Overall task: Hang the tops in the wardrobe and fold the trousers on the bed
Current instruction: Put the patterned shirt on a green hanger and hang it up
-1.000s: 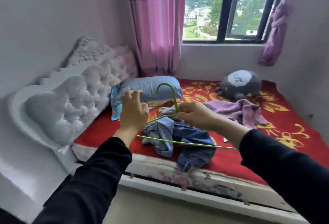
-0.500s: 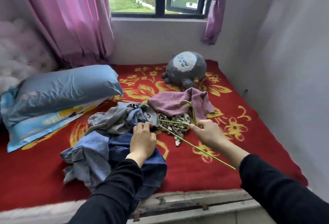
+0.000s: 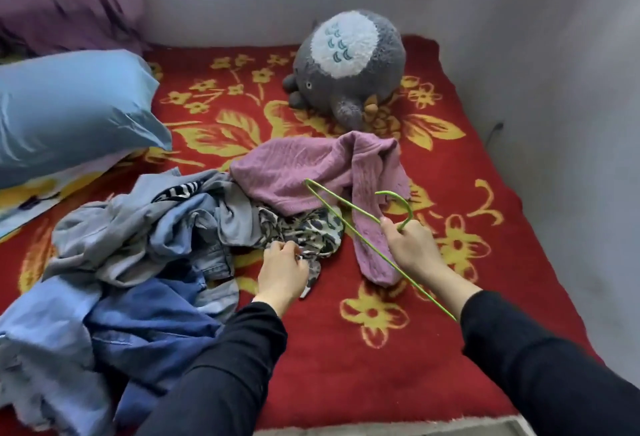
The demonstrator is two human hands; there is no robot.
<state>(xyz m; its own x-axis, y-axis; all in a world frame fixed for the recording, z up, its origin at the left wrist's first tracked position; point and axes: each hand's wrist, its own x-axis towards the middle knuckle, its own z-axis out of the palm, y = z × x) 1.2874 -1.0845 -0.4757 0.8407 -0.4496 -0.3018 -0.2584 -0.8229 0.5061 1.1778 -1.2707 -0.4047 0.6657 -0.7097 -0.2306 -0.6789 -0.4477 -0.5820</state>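
Note:
A heap of clothes lies on the red flowered bed cover [image 3: 398,359]: blue denim trousers [image 3: 149,324], grey-blue garments [image 3: 114,238], a leopard-print top [image 3: 308,231] and a mauve knitted top [image 3: 311,168]. My left hand [image 3: 282,271] pinches the edge of the leopard-print top at the heap's right side. My right hand [image 3: 412,248] grips a thin green wire hanger [image 3: 346,213] at the base of its hook; the hanger stretches over the mauve top.
A light blue pillow [image 3: 69,106] lies at the left. A grey round plush toy [image 3: 349,64] sits at the back by the wall. A grey wall runs along the bed's right side, pink curtain at top left.
The view has dropped and closed in on the bed. My left hand let go of the hanger and went to the leopard-print top; my right hand carried the hanger down over the mauve top.

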